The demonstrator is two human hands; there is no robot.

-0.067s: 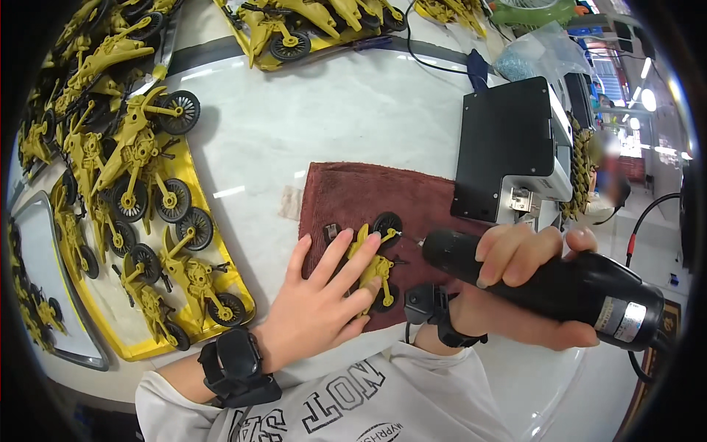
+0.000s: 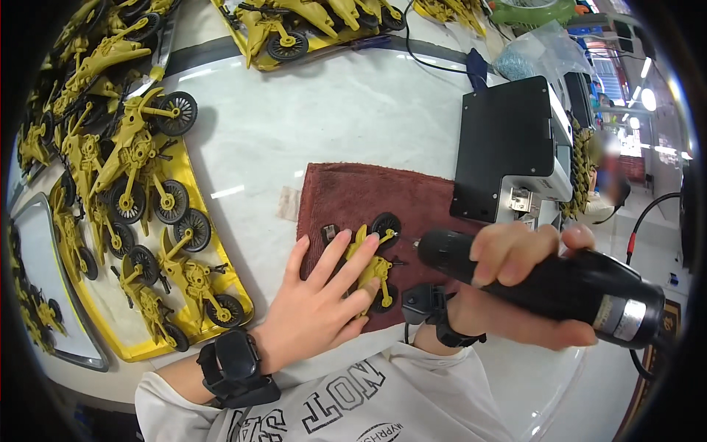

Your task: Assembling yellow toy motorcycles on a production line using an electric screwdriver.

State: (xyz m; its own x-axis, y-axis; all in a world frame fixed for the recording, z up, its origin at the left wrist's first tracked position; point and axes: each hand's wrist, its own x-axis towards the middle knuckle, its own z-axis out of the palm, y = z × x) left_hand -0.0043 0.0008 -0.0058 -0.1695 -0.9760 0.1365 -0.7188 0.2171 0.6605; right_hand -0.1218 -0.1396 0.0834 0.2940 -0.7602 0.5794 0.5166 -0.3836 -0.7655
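A yellow toy motorcycle (image 2: 379, 269) with black wheels lies on a dark red cloth (image 2: 331, 193). My left hand (image 2: 313, 302) rests over it with fingers spread and stretched out, the fingertips touching its yellow body and pressing it to the cloth. The hand hides part of the toy. In my right hand (image 2: 515, 258) is a thick black electric screwdriver (image 2: 560, 295), gripped round its barrel and held nearly level. Its thin bit points left at the toy's upper wheel, close to the hub; whether it touches cannot be made out.
Yellow trays (image 2: 136, 346) stacked with several toy motorcycles stand at the left, and another tray (image 2: 324, 55) at the back. Right of the cloth stands a black box-shaped device (image 2: 497, 147). A cable (image 2: 412, 51) runs behind it. A small dark piece (image 2: 329, 232) lies on the cloth.
The screwdriver and my right hand have moved slightly left, closer to the toy's upper wheel. My left hand stays on the toy.
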